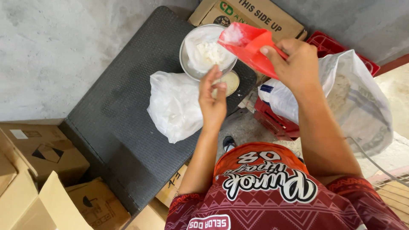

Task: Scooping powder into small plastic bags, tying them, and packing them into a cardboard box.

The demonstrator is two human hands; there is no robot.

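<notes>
My right hand (294,64) grips a red plastic scoop (247,44) tilted over a metal bowl (187,64). White grains lie in the scoop's tip and inside the thin plastic bag lining the bowl (204,53). My left hand (213,100) hovers by the bowl's near rim, fingers loosely curled, holding nothing I can make out. A filled white plastic bag (174,104) lies beside the bowl on a dark ribbed platform (119,106).
A large open white sack (358,98) rests on a red crate (277,123) at the right. Cardboard boxes (47,149) stand at the lower left, and another (255,15) behind the bowl. The floor is grey concrete.
</notes>
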